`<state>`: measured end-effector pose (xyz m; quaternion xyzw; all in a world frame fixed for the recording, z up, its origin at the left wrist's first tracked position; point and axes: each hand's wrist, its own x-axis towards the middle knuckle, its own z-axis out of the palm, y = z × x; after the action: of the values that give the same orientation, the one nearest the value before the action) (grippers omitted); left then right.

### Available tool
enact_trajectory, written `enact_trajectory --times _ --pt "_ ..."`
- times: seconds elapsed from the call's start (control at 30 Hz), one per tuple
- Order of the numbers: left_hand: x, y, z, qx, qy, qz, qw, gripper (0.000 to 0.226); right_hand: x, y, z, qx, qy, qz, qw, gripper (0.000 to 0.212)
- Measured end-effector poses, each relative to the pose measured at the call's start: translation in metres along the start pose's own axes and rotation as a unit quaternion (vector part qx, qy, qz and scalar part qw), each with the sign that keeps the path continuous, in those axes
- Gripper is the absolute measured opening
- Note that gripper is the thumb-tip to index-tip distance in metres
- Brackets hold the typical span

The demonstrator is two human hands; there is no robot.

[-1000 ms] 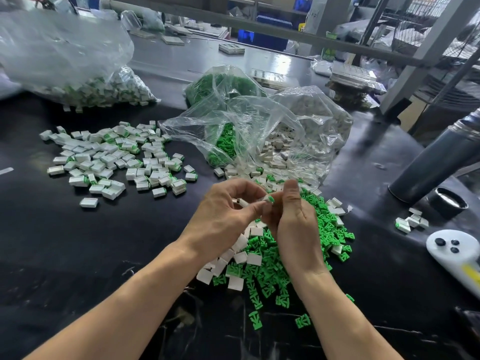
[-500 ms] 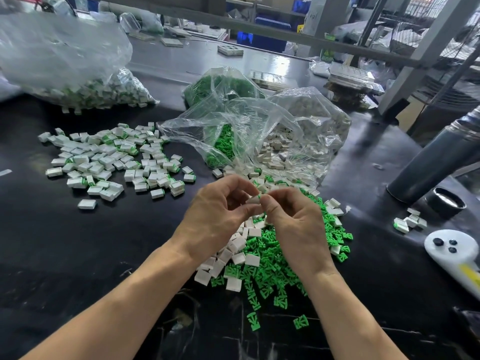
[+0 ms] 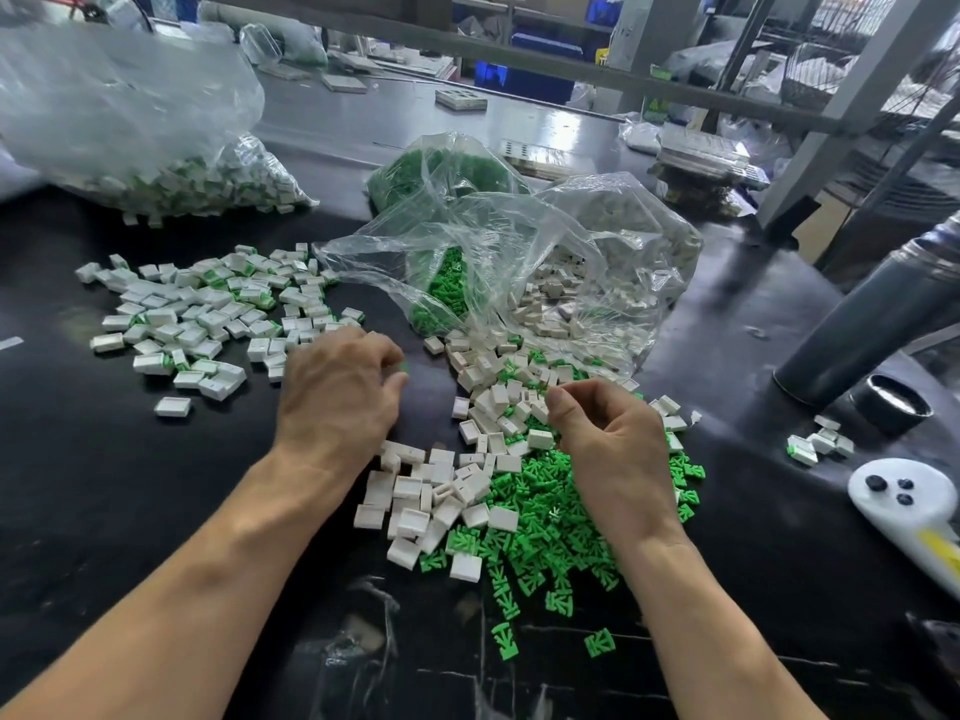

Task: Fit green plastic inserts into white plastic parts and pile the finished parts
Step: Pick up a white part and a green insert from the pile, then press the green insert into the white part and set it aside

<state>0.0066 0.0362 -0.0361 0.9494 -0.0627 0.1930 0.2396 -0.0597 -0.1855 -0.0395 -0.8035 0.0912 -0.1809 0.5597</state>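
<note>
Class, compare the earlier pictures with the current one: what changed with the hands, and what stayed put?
The hands parted: the left hand swung left toward the finished pile, a green-tipped part at its fingertips; the right hand stayed over the loose parts. Bags and piles did not move.

A dark glossy worktop [image 3: 130, 511]. Near its right edge a grey cylindrical flask [image 3: 862, 319] leans, its black cap [image 3: 896, 410] just beside it. A white handheld controller [image 3: 904, 506] with dark buttons lies at the right edge. Grey metal shelving [image 3: 852, 96] stands beyond the far right corner
</note>
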Motion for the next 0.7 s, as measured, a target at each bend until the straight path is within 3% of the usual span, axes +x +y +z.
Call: enact_trajectory --times 0.17,0.4,0.53,0.63,0.7 --pt "0.01 -0.014 -0.001 0.097 0.036 -0.044 0.994 0.016 0.002 0.004 0.0 -0.019 0.001 -0.001 1.0 0.013" --pt "0.014 -0.024 -0.004 0.118 0.04 -0.092 0.988 0.021 0.008 0.004 -0.014 -0.111 0.038 0.0 0.993 0.012" --pt "0.01 -0.012 -0.004 0.022 0.036 -0.024 0.999 0.018 0.011 0.002 -0.025 -0.196 -0.002 0.01 0.981 0.006" --pt "0.001 0.002 -0.001 -0.106 -0.049 0.006 0.993 0.013 0.013 -0.002 -0.03 -0.238 -0.051 0.031 0.969 0.006" --pt "-0.006 0.009 0.003 -0.132 -0.117 0.024 0.984 0.013 0.013 -0.005 -0.032 -0.272 -0.082 0.043 0.958 0.006"
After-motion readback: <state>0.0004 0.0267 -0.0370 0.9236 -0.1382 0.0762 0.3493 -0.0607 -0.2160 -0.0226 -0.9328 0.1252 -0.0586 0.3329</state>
